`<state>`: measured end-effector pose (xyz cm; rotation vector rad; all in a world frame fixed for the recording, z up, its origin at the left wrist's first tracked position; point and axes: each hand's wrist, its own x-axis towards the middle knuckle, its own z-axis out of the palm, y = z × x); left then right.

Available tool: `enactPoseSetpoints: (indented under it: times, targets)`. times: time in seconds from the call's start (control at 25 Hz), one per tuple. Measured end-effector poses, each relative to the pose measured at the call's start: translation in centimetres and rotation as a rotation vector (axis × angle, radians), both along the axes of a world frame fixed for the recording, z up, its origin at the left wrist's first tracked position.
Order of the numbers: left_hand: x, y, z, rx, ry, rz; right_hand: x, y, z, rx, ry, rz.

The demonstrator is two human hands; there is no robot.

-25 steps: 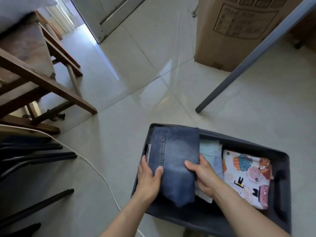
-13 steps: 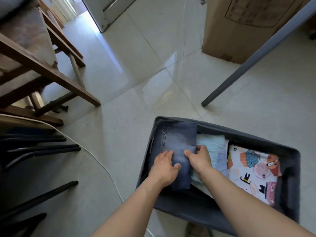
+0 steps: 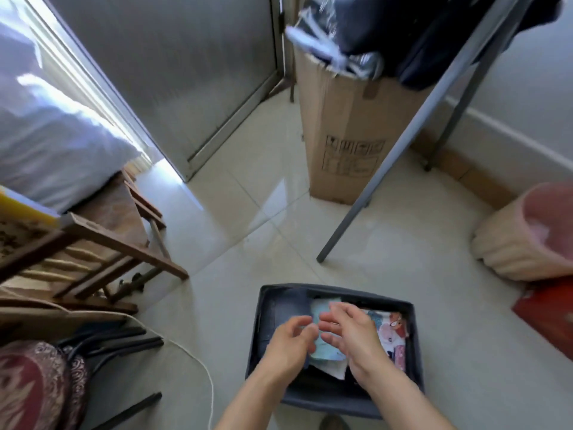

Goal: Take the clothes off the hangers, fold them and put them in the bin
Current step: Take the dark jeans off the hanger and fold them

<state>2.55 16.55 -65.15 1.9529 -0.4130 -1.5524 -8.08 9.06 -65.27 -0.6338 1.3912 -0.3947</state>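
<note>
Your left hand (image 3: 286, 347) and right hand (image 3: 352, 336) hover above the clothes (image 3: 391, 325) in the bin (image 3: 325, 398), fingers loosely apart, holding nothing.

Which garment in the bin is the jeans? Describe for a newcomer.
Find the dark bin on the tiled floor. The folded jeans lie along its left wall. Plain dark denim, unlike the pale blue piece and cartoon print beside them.
</note>
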Motion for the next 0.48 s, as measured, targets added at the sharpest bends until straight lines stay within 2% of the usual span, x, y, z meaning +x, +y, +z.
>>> enactPoseSetpoints:
  times: [0.28,0.48]
  targets:
    - [-4.5,0.0,19.5,-0.226,0.052,-0.017,-7.8,2.3,20.7,-0.175,-0.151,-0.138]
    - [-11.9,2.0,31.2,-0.371,0.172,-0.149,-17.0,7.4,32.4,-0.346,-0.175,-0.300]
